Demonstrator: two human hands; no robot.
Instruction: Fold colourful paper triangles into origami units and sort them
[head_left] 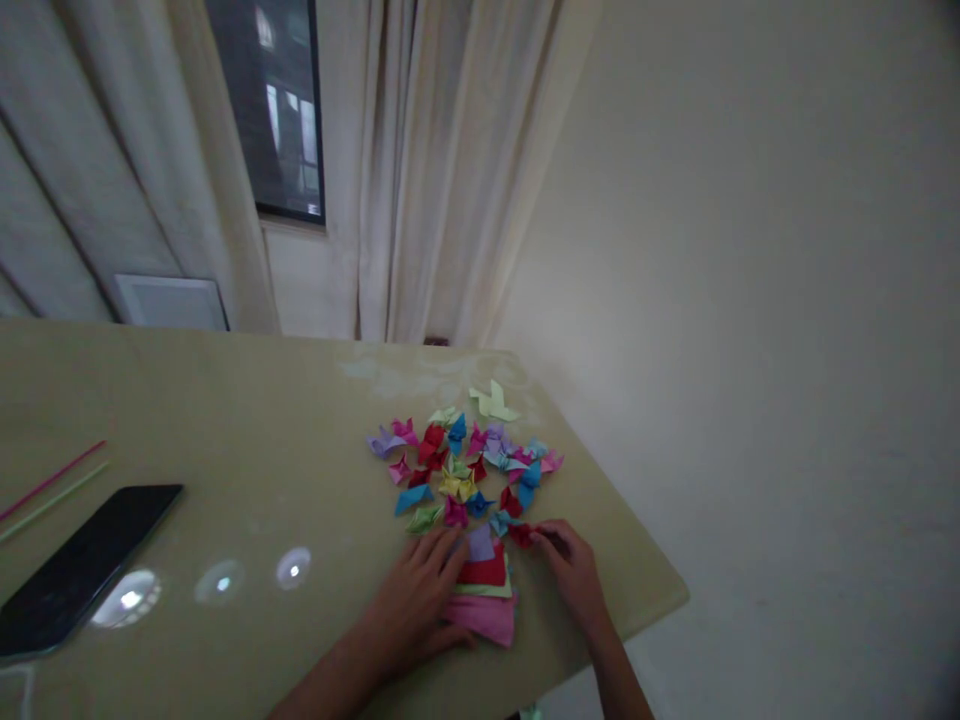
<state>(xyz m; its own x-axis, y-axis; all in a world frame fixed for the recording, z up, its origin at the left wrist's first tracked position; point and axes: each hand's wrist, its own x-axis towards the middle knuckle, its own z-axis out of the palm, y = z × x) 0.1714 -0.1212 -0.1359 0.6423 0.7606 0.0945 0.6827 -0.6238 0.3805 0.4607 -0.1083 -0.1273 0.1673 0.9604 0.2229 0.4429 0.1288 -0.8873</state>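
Observation:
My left hand (424,590) lies with its fingers stretched out along the left side of a small stack of coloured paper sheets (484,615). Pink, pale green, red and lilac sheets show in the stack. My right hand (574,570) is closed, its thumb and fingertips at a dark red folded paper piece (520,536) just right of the stack. Beyond both hands spreads a cluster of origami pieces (457,480) in red, pink, blue, yellow, green and lilac. A pale green pinwheel-shaped paper (493,402) lies at the far side of the cluster.
A black phone (82,570) lies at the left of the table (262,430). Behind it are a pink stick (52,478) and a yellow-green stick (56,500). The table's right edge slants close to my right hand. Curtains (450,180) and a wall (750,300) stand behind.

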